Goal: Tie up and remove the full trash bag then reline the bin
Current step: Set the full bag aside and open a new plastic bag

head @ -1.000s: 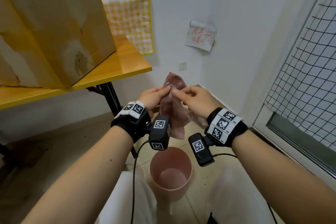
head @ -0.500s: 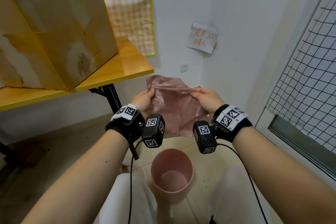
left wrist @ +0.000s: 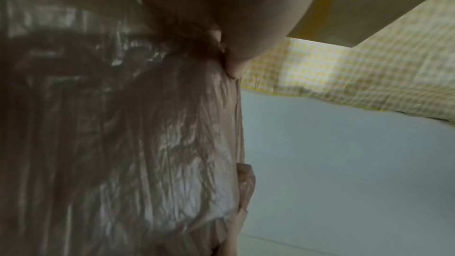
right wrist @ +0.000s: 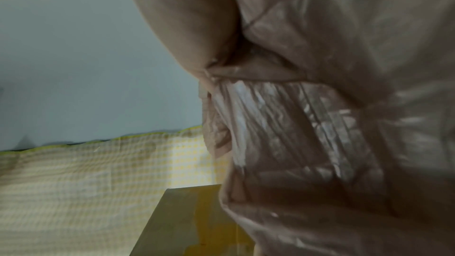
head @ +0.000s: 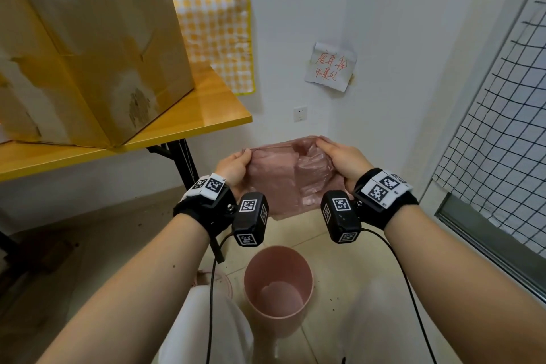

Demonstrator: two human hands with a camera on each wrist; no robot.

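A thin pink plastic trash bag point(head: 277, 177) is stretched between my hands in the air, its mouth partly spread at the top right. My left hand point(head: 235, 164) pinches its left top edge, and my right hand point(head: 339, 156) grips the right top edge. Below them on the floor stands the pink round bin point(head: 277, 284), unlined, with nothing inside. In the left wrist view the crinkled bag point(left wrist: 123, 143) fills the left half under my left hand point(left wrist: 229, 54). The right wrist view shows the bag point(right wrist: 320, 124) beside my right hand point(right wrist: 192, 26).
A yellow-topped table point(head: 206, 115) with black legs carries a large cardboard box point(head: 88, 47) at the left. A yellow checked cloth point(head: 218, 15) and a paper note point(head: 331, 66) hang on the white wall. A wire grid point(head: 502, 139) covers the window at the right.
My hands have drawn apart and come lower, spreading the pink bag from a bunched strip into a wide sheet with its mouth beginning to part.
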